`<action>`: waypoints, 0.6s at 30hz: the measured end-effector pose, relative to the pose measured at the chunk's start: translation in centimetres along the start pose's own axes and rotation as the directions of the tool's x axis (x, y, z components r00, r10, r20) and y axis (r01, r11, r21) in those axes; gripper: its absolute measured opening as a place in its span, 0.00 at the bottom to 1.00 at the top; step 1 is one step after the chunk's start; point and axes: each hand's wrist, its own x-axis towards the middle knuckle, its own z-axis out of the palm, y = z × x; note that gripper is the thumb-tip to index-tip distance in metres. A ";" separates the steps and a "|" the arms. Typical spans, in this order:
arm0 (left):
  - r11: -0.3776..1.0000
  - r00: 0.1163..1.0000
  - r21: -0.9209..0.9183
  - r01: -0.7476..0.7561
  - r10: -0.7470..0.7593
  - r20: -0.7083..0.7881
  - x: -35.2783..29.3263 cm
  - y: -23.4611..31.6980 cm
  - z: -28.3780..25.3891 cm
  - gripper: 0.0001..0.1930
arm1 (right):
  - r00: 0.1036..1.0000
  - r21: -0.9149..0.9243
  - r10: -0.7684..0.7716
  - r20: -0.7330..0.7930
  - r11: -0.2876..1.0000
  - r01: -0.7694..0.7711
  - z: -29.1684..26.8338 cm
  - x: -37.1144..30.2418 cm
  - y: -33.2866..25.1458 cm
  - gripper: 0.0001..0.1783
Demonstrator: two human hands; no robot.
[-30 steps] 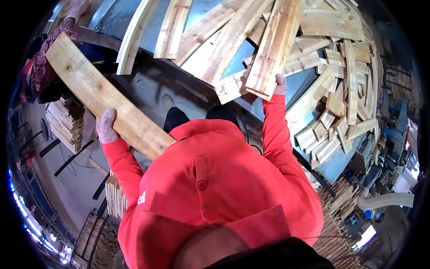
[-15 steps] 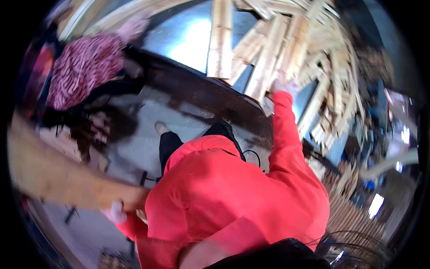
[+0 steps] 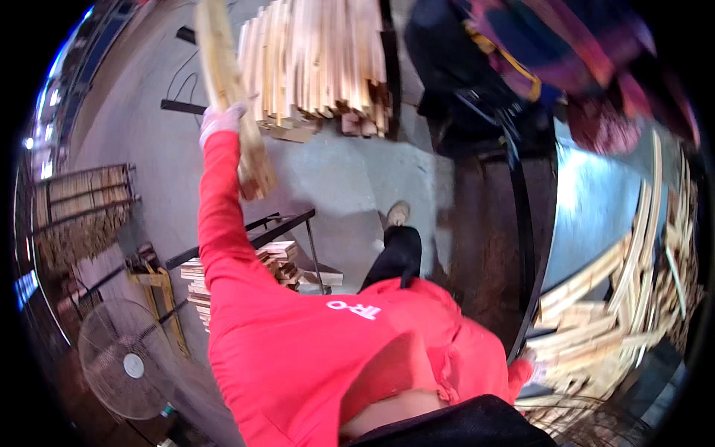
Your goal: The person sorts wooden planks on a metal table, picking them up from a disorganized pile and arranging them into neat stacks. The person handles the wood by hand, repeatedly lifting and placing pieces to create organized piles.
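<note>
At the upper left, my left arm in a red sleeve reaches out. My gloved left hand [image 3: 221, 125] is closed around a long wooden plank [image 3: 255, 167], which extends past the hand both toward and away from me. Low on the right, my right hand [image 3: 535, 368] rests against a heap of loose wooden strips [image 3: 588, 346] on a shiny metal table [image 3: 588, 190]. The sleeve and blur hide most of its fingers, so its grip cannot be made out.
A tall stack of wooden slats [image 3: 313, 63] stands ahead. Another stack of short pieces [image 3: 279, 261] sits by a black metal frame [image 3: 279, 231]. A large fan [image 3: 123, 361] stands lower left. A co-worker [image 3: 514, 59] is at the upper right beside the table.
My body and view have turned left. The plank in my left hand has swung out ahead of me. The table and wood heap now lie to my right.
</note>
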 end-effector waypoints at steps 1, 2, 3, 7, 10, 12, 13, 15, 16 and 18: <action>0.997 0.998 0.043 0.056 -0.056 -0.010 0.6 1.4 0.8 0.33 | 1.000 -0.029 0.015 -0.009 0.999 -0.016 -0.1 -0.1 -0.1 0.38; 0.992 0.995 0.080 0.100 -0.100 -0.008 2.0 2.5 1.5 0.33 | 1.000 -0.044 0.024 -0.014 0.999 -0.024 -0.4 -0.2 -0.2 0.38; 0.992 0.995 0.086 0.094 -0.096 0.029 4.4 2.3 3.2 0.34 | 0.999 -0.058 0.033 -0.019 0.998 -0.034 -0.5 0.0 -0.5 0.37; 0.990 0.974 0.142 0.023 -0.054 0.221 8.6 8.4 9.8 0.40 | 0.998 -0.072 0.067 -0.018 0.995 -0.068 -0.5 0.5 -0.4 0.36; 0.995 0.964 0.015 -0.100 0.093 0.251 10.8 11.9 17.7 0.45 | 0.998 -0.071 0.052 -0.042 0.996 -0.055 -0.1 2.1 0.3 0.35; 0.963 0.962 -0.269 -0.023 0.095 0.257 8.0 16.1 23.8 0.50 | 0.997 -0.094 0.071 -0.035 0.993 -0.074 0.0 0.8 2.2 0.35; 0.945 0.957 -0.326 0.015 0.080 0.278 7.2 17.6 23.6 0.47 | 0.999 -0.134 0.043 0.016 0.990 -0.040 -0.2 -0.8 2.2 0.34; 0.958 0.933 -0.287 0.008 0.096 0.346 6.4 18.0 23.0 0.39 | 0.992 -0.203 -0.030 0.122 0.978 0.054 -1.2 -3.7 1.2 0.34; 0.978 0.906 -0.197 -0.070 0.145 0.397 7.1 18.1 22.6 0.35 | 0.982 -0.225 -0.052 0.183 0.970 0.093 -2.0 -6.0 -0.2 0.34; 0.930 0.845 -0.116 -0.348 0.365 0.390 10.0 15.0 25.3 0.22 | 0.960 -0.223 -0.091 0.264 0.963 0.152 -3.2 -7.0 -0.4 0.36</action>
